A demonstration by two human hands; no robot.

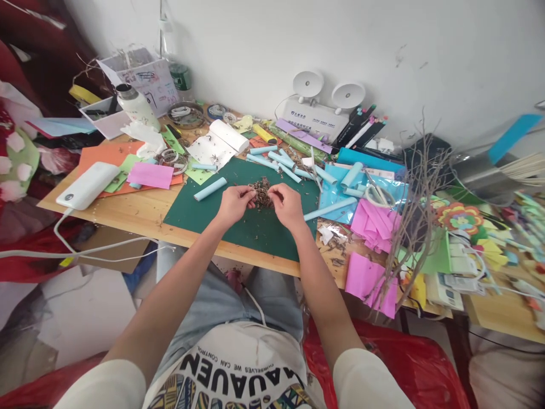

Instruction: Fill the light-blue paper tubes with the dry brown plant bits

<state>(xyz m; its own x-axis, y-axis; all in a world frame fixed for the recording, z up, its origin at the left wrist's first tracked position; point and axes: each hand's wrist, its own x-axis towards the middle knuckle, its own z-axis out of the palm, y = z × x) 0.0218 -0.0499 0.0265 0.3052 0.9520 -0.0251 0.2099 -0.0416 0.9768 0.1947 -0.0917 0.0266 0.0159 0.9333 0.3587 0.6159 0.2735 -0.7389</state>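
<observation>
A small heap of brown, dry plant bits (263,192) lies on the dark green cutting mat (200,213). My left hand (237,204) reaches the heap from its left side, thumb and fingers pinched together at its edge. From the other side my right hand (286,205) also pinches at the heap's edge. Whatever sits between the fingertips is too small to make out. A light blue paper tube (210,189) rests on the mat left of my left hand. Several more blue paper tubes (287,161) lie loosely behind my hands.
Scissors (378,193) lie at the right by crumpled pink paper (374,224). Bare twigs (419,199) stick up beyond them. At left are a white power bank (88,186) with a cable and an uncapped white bottle (137,107). An emergency light (317,116) stands against the wall.
</observation>
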